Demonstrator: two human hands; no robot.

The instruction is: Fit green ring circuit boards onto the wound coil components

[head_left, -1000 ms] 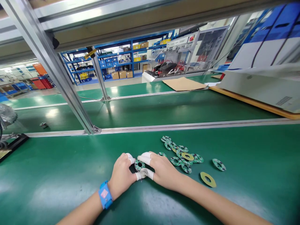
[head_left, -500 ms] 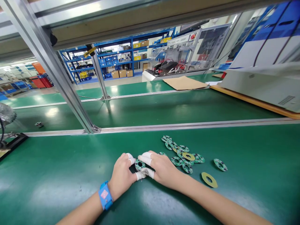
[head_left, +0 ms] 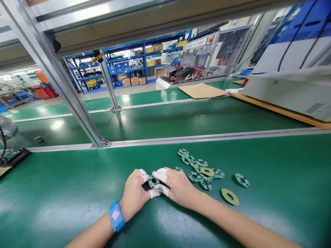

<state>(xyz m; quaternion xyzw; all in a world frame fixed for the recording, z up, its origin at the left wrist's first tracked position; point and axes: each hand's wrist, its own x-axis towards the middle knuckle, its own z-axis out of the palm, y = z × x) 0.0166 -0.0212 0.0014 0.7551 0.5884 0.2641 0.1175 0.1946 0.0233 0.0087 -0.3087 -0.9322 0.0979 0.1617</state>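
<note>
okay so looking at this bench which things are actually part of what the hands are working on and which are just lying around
In hand:
left hand and right hand, both pinching one ring board
pile of ring boards beside the right hand
yellow ring

Lying about:
cardboard sheet
white machine
fan
small part on the far belt

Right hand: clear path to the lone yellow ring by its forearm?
Probably yes. The yellow ring lies flat on bare mat just beyond the forearm, nothing between, but the right hand and left hand together hold a ring board.
</note>
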